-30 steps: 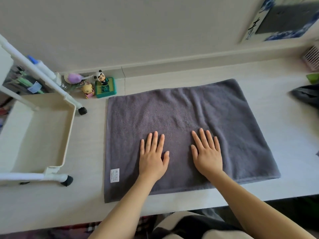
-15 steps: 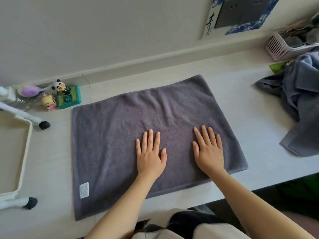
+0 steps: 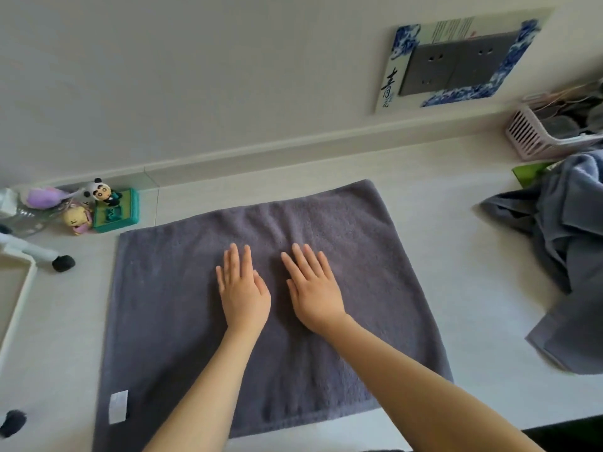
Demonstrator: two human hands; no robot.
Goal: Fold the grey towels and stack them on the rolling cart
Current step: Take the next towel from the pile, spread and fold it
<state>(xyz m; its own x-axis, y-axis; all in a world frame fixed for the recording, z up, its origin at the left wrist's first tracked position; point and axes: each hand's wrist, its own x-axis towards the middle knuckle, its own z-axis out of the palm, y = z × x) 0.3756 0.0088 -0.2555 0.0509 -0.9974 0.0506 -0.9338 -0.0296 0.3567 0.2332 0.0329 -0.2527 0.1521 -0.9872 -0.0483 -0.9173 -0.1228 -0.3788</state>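
A grey towel (image 3: 169, 308) lies flat on the pale table, with a white label near its front left corner. My left hand (image 3: 243, 290) and my right hand (image 3: 313, 288) both rest palm-down on the towel's middle, fingers stretched out and close together, holding nothing. At the right edge lies a heap of more grey towels (image 3: 567, 262), crumpled. The white rolling cart (image 3: 19, 288) lies on its side at the far left; only a tray rim, a leg and two black casters show.
Small toy figures and a green box (image 3: 114, 210) stand at the back left by the wall. A pink slotted basket (image 3: 541, 135) sits at the back right, above the towel heap. A grey socket panel is on the wall.
Both hands have slid up the towel away from me and drawn closer together. The view has shifted right, so the cart has nearly left the frame and the towel heap shows more.
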